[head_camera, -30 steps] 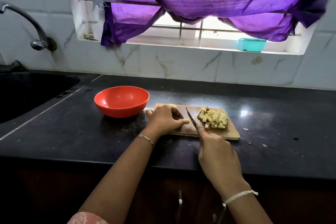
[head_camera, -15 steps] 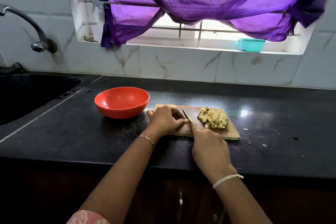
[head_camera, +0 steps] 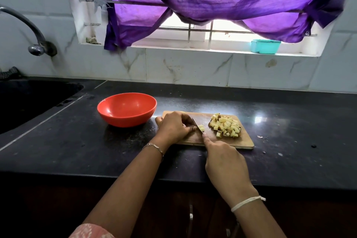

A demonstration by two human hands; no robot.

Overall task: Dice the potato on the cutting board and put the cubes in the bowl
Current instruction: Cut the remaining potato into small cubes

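Observation:
On the black counter lies a wooden cutting board [head_camera: 245,142]. My left hand [head_camera: 173,126] sits curled over a piece of potato at the board's left end, mostly hiding it. Beside its fingertips, a small cut potato piece [head_camera: 201,127] shows pale yellow. My right hand [head_camera: 225,162] grips a knife [head_camera: 197,125] whose blade comes down right next to the left fingertips. A heap of potato cubes [head_camera: 225,125] fills the board's right half. The orange bowl [head_camera: 127,109] stands empty just left of the board.
A black sink [head_camera: 29,98] with a curved tap [head_camera: 29,31] is at the far left. A teal box [head_camera: 265,46] sits on the window sill under a purple curtain. Small scraps [head_camera: 260,137] lie on the counter right of the board.
The knife has shifted left toward my left fingertips and cut down on the held potato piece. My right hand moved forward and left with it. Bowl and cube heap are unchanged.

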